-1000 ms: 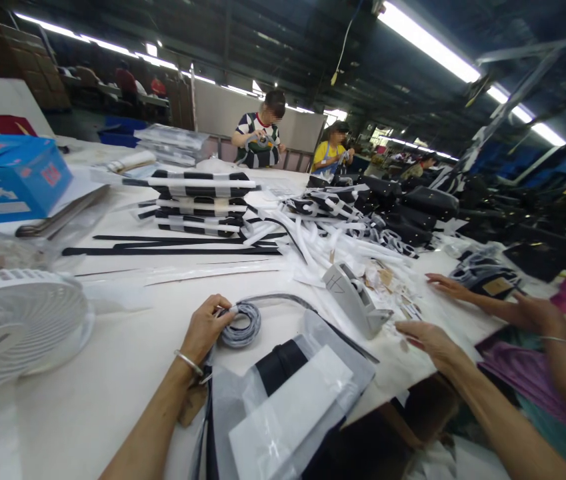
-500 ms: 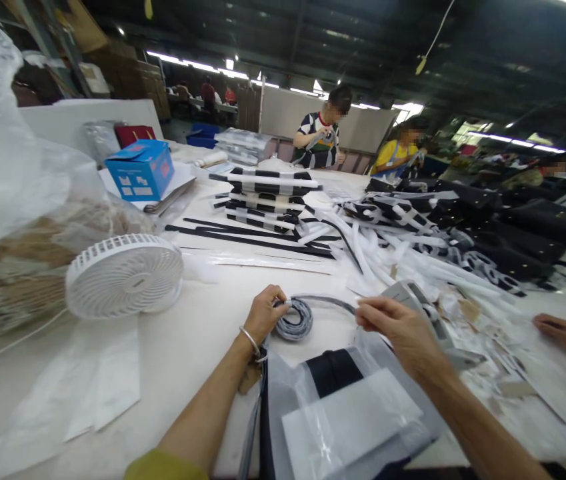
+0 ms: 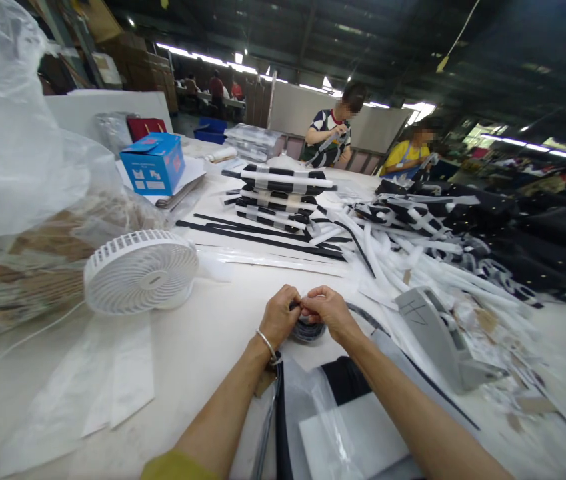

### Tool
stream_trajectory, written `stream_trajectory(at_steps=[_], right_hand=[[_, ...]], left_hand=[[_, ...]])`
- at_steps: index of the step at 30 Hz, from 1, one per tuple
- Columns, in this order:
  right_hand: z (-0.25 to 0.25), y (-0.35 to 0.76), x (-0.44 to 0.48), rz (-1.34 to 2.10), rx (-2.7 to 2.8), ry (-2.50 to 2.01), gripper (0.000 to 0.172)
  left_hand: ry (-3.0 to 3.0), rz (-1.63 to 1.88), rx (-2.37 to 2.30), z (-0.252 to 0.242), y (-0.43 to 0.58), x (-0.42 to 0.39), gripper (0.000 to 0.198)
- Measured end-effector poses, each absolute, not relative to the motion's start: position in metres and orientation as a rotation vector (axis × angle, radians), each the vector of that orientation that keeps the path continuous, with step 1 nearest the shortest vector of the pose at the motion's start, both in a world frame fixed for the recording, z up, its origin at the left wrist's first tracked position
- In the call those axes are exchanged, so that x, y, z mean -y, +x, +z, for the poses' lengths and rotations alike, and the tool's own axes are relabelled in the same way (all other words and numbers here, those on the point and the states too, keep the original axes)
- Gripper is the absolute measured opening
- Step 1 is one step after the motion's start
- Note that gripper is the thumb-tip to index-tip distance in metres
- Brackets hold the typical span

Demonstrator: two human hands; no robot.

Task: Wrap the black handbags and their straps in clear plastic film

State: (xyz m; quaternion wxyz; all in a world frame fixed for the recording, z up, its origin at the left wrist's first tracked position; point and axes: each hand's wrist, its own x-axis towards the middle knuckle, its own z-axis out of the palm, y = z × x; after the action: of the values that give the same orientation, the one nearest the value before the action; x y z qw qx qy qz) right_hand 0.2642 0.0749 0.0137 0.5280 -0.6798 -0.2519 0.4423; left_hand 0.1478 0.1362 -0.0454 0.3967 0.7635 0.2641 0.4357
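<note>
A coiled grey and black strip (image 3: 309,331) rests on the white table, partly covered by both hands. My left hand (image 3: 283,315) pinches the coil at its upper left. Fingertips of my right hand (image 3: 327,309) meet those of the left over the top of the coil, closed on the strip. The strip's loose tail (image 3: 370,319) curves away to the right behind my right wrist. Below my hands lies a black piece (image 3: 345,380) in clear plastic, with a white sheet (image 3: 333,433) on it, partly under my right forearm.
At the left stands a white fan (image 3: 141,273), with a blue box (image 3: 153,164) behind it. A grey tape dispenser (image 3: 435,337) sits right of my hands. Black strips (image 3: 263,239), wrapped bundles and white strips lie beyond. Two people work across the table.
My right hand has moved left from the outstretched strip to the coil, beside my left hand. The strip's tail now trails down to the right. The other person's hand at the right edge is gone.
</note>
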Motion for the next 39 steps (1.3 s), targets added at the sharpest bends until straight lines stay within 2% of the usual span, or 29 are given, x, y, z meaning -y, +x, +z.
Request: stream_trajectory(at_steps=[13,20,24,27,30,35,39], right_hand=[[0.007,0.266,-0.076,1.017,0.583,-1.781,0.020],[0.003,0.277,-0.076,1.034,0.809,-1.939,0.031],[-0.002,0.278,-0.070,0.811,0.970,-2.026,0.027],[-0.002,0.281,-0.063,0.412,1.394,-2.007,0.013],[0.005,0.285,-0.061,-0.012,1.945,-1.914,0.017],[0.019,0.286,-0.077,-0.034,2.376,-2.018,0.024],[0.016,0.280,-0.097,0.050,2.477,-2.110,0.017]], left_hand=[[1.982,1.088,-0.715,-0.039,0.146,-0.133,0.018],[1.961,1.082,-0.758,-0.041,0.146,-0.135,0.017],[1.932,1.062,-0.760,-0.042,0.146,-0.138,0.017],[1.908,1.037,-0.747,-0.041,0.145,-0.139,0.018],[1.879,1.035,-0.761,-0.038,0.144,-0.139,0.018],[1.844,1.024,-0.784,-0.033,0.143,-0.138,0.016],[1.811,0.990,-0.778,-0.033,0.145,-0.138,0.018]])
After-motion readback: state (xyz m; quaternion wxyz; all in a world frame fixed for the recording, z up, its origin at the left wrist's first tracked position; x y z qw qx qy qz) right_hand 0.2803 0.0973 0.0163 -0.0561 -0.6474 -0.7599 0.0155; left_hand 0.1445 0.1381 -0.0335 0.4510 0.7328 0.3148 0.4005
